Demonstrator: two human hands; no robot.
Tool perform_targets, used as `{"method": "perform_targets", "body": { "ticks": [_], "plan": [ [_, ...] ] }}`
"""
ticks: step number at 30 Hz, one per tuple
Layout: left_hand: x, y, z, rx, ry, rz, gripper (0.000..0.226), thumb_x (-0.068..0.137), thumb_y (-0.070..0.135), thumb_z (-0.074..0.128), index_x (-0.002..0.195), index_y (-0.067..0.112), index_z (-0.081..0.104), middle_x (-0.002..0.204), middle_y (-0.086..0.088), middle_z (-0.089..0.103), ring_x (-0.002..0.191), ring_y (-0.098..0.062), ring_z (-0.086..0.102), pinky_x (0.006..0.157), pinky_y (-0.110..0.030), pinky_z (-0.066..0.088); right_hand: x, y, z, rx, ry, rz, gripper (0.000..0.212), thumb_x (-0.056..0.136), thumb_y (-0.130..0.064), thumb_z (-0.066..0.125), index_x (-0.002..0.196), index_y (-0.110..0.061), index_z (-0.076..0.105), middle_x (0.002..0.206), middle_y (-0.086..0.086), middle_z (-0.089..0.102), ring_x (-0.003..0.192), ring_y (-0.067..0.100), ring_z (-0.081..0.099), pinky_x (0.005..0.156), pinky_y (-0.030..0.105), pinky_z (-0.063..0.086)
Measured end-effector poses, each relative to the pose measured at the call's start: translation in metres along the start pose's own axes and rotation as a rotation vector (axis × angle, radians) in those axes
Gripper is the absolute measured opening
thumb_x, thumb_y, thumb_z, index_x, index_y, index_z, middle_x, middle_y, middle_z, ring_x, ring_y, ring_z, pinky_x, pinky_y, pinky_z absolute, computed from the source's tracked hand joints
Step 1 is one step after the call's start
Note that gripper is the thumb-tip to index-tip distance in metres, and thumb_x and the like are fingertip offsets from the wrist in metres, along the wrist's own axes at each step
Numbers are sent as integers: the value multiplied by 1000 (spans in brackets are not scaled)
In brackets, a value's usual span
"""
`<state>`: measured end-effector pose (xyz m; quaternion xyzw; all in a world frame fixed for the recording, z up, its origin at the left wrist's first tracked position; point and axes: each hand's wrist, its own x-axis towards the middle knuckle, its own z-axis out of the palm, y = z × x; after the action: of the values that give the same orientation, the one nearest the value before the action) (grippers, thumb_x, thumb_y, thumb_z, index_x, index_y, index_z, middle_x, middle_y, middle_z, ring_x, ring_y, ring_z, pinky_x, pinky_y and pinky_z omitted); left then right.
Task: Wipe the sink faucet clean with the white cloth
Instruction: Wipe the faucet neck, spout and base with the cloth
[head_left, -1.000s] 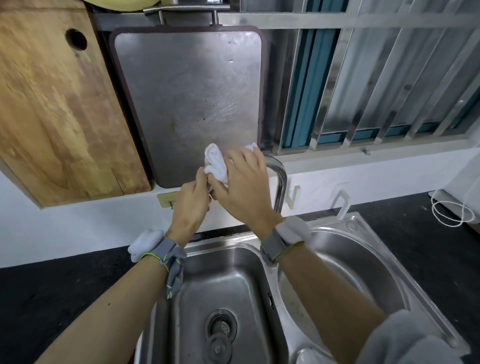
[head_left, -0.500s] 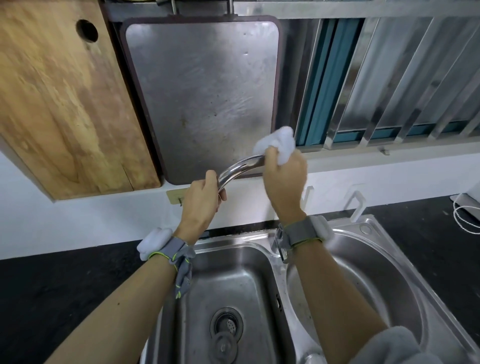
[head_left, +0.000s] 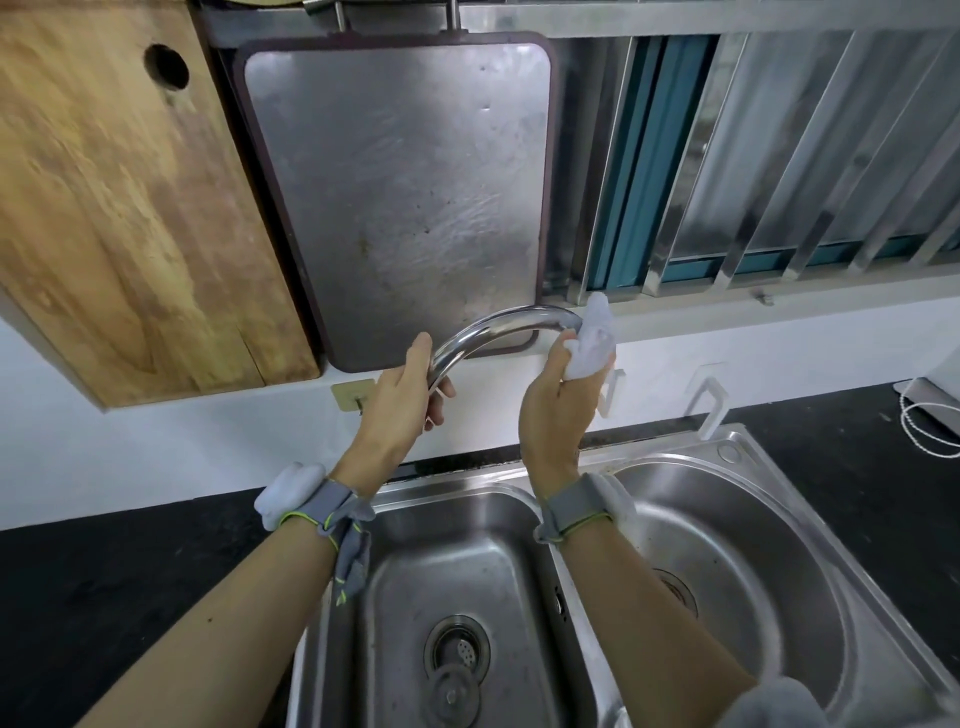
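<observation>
The shiny curved faucet (head_left: 498, 327) arches over the steel double sink (head_left: 748, 457). My left hand (head_left: 402, 402) grips the lower left end of the spout. My right hand (head_left: 558, 405) holds the crumpled white cloth (head_left: 592, 343) wrapped around the right part of the arch, where the pipe bends down. The faucet's downward part behind my right hand is hidden.
A wooden cutting board (head_left: 114, 208) and a metal board (head_left: 410, 187) hang on the wall behind the faucet. Window bars (head_left: 779, 156) run on the right. White hooks (head_left: 711, 405) sit on the wall. Black counter (head_left: 104, 582) flanks the sink; a white cord (head_left: 930, 426) lies far right.
My right hand slid the cloth along the faucet arch from the left end to the right bend. My left hand took hold of the spout end and stays there. More bare pipe shows.
</observation>
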<state>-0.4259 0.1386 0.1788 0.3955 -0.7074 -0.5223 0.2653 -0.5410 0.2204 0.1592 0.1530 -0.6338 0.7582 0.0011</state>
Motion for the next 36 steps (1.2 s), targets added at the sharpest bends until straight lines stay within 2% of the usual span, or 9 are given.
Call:
{"method": "perform_targets", "body": {
  "ticks": [4,9,14,17,22,24,28,33,36],
  "plan": [
    [-2,-3,3,-21,36,-13,76,96,64,18,71,12,67,58,-4,64,54,-10,58,57,-26,44,-3,-6,-1,-108,-103,-246,61,96,-26,46,151,-9,26,153,12,32,143,32,30,113,49,33],
    [-2,-2,-3,-191,46,-81,78,99,61,13,85,6,66,64,-8,69,61,-16,64,65,-32,50,-12,-15,7,-290,-244,-555,67,90,-25,52,149,-29,20,155,-14,15,149,31,12,113,61,27],
    [-7,-1,-10,-463,9,-129,80,98,63,15,113,1,63,91,-14,74,81,-27,71,81,-42,53,-5,-10,0,-603,-363,-813,60,94,-34,51,149,-21,31,154,4,33,148,36,15,110,65,25],
    [-12,-3,-17,-613,-8,-150,80,96,66,17,119,3,61,90,-7,75,81,-23,72,88,-46,53,-8,-19,3,-738,-442,-991,51,93,-38,53,138,-15,50,141,11,50,140,41,31,111,66,22],
    [-19,-11,-28,-736,35,-236,77,94,70,24,124,9,60,104,-5,73,86,-15,67,74,-27,52,-13,-43,12,-979,-491,-1038,38,89,-45,50,112,-21,68,115,5,63,119,36,50,109,59,25],
    [-23,-15,-31,-763,46,-266,78,93,71,24,125,9,59,115,-8,67,94,-18,62,84,-31,50,-18,-49,15,-1026,-519,-1062,36,88,-45,49,102,-20,70,106,5,65,110,35,53,109,58,25],
    [-32,-24,-34,-818,37,-324,76,91,73,24,120,10,56,113,-11,63,103,-26,60,102,-48,46,-30,-57,22,-1138,-640,-1140,39,88,-47,49,89,-16,74,93,8,67,96,34,57,108,56,25],
    [-41,-32,-42,-747,99,-363,76,94,70,20,125,11,56,115,-11,62,110,-28,60,105,-48,44,-51,-58,33,-1355,-856,-1223,45,96,-45,41,96,-13,73,90,8,63,95,32,50,110,57,22],
    [-42,-36,-48,-657,152,-349,70,95,67,19,111,14,61,105,-8,65,101,-26,61,102,-46,46,-59,-53,34,-1451,-928,-1293,41,100,-36,37,99,-12,71,95,8,64,96,33,49,112,60,18]
  ]
}}
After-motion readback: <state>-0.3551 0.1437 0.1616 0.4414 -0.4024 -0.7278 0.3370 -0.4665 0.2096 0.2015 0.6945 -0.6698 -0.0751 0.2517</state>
